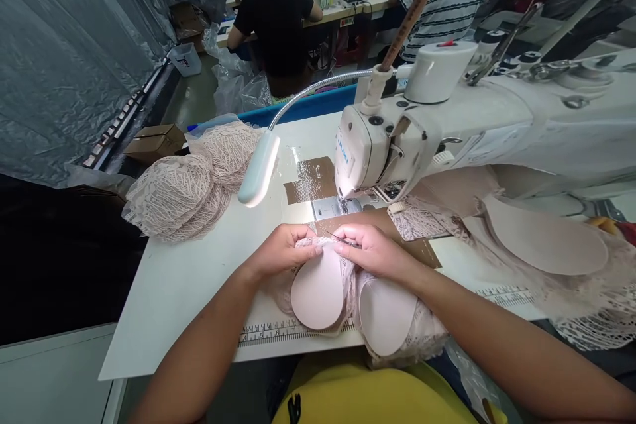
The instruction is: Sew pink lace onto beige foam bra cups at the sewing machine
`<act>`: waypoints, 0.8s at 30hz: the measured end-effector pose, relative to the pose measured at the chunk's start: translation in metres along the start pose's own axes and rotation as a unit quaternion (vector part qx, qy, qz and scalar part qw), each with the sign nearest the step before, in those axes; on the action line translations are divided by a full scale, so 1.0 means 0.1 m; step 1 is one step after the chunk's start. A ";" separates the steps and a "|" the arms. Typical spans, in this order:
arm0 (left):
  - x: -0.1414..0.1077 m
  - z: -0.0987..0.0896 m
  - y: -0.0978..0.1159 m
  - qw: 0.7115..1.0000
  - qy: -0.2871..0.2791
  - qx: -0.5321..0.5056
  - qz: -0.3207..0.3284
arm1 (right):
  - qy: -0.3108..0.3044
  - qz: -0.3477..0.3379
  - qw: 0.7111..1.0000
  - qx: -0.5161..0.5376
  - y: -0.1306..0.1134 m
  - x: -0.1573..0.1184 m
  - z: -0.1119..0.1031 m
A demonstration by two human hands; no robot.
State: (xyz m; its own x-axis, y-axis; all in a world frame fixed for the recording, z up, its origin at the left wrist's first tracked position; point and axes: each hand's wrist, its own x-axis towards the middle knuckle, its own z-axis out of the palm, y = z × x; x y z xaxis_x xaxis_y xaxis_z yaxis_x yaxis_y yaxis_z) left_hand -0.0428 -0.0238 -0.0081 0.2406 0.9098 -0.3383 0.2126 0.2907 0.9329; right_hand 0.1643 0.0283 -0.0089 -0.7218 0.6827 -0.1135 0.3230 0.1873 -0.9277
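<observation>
A pale pink lace bra with smooth moulded cups [318, 293] lies at the front of the sewing table, its right cup [387, 313] reaching over the table edge. My left hand [287, 250] pinches the lace at the top of the left cup between thumb and fingers. Close beside it, my right hand [368, 250] grips the same top edge. A thin, dark, pointed metal tool [342, 239] also sits in my right fingers; its exact kind is too small to make out. Both hands are just in front of the sewing machine's needle plate [330, 208].
The white JUKI sewing machine [365, 149] stands behind my hands, with a bendable lamp [259, 169] to its left. Stacked lace cups [173, 195] lie at left, more cups [546, 238] at right. A ruler strip [271, 332] runs along the front edge. Two people sit or stand beyond.
</observation>
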 end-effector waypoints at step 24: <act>0.01 -0.01 0.03 0.994 -0.095 -0.059 -0.010 | -0.044 -0.056 0.997 0.001 0.04 0.02 -0.12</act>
State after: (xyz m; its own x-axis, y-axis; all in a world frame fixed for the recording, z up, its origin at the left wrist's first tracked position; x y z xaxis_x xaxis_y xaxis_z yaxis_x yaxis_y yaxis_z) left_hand -0.0428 -0.0218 -0.0057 0.4142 0.8342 -0.3640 0.1087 0.3517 0.9298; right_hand 0.1714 0.0390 -0.0082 -0.8044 0.5927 -0.0397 0.2361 0.2577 -0.9369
